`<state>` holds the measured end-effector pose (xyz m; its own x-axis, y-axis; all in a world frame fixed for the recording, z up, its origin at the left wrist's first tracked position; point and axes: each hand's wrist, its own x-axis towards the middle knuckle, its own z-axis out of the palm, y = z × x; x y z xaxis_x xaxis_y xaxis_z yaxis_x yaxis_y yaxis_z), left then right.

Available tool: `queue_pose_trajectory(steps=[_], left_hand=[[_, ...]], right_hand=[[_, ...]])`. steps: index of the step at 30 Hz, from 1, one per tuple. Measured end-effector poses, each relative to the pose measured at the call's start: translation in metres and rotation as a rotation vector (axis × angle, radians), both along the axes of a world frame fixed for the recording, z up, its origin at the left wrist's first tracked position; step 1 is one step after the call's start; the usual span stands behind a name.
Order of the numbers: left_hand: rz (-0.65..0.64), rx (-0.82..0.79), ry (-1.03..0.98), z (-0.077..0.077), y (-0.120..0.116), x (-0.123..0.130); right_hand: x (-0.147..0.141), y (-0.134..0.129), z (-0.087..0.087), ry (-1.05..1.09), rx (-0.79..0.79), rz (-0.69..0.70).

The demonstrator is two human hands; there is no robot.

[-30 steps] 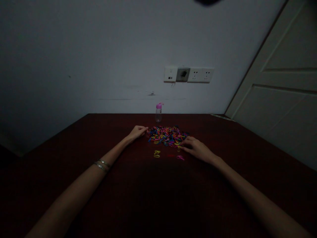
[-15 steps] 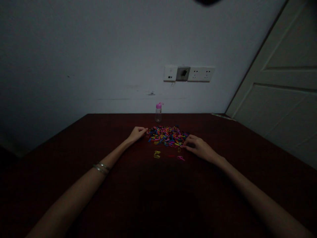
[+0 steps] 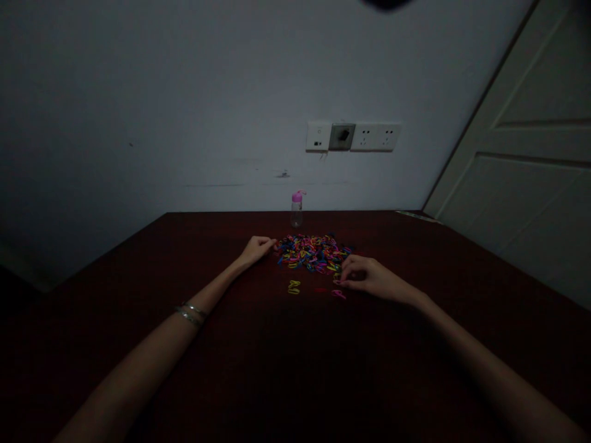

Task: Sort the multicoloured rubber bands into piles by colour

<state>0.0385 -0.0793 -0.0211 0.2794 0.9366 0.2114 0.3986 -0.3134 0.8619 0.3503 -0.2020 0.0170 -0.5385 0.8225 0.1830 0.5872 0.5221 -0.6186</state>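
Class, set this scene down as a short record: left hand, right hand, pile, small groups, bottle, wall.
Left hand: at the pile's left edge
Right hand: at the pile's near right, fingertips low
Pile: many-coloured small loops
Small groups: yellow loops, red loops, pink loops, nearer than the pile
Bottle: upright, pink-capped, behind the pile
Wall: socket panel

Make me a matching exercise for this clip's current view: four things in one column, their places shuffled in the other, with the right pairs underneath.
1. Bottle
2. Left hand
3. Right hand
4. Small yellow pieces

A. At the right side of the colourful pile
B. On the near side of the pile, apart from it
C. Standing beyond the pile, towards the wall
D. At the pile's left edge

Right pairs: 1-C, 2-D, 3-A, 4-B
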Motion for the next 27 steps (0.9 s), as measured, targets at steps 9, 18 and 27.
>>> queue_pose_trajectory(steps=[9,18,27], left_hand=[[0.004,0.003,-0.001,0.000,-0.002,-0.001],[-0.104,0.114,0.140,0.025,-0.025,0.036],[-0.456,0.223,0.537,0.039,-0.076,0.119]], right_hand=[[0.002,-0.004,0.006,-0.071,-0.049,0.024],[0.021,0.014,-0.007,-0.071,0.079,-0.172],[0.019,0.011,-0.007,-0.144,0.161,-0.179]])
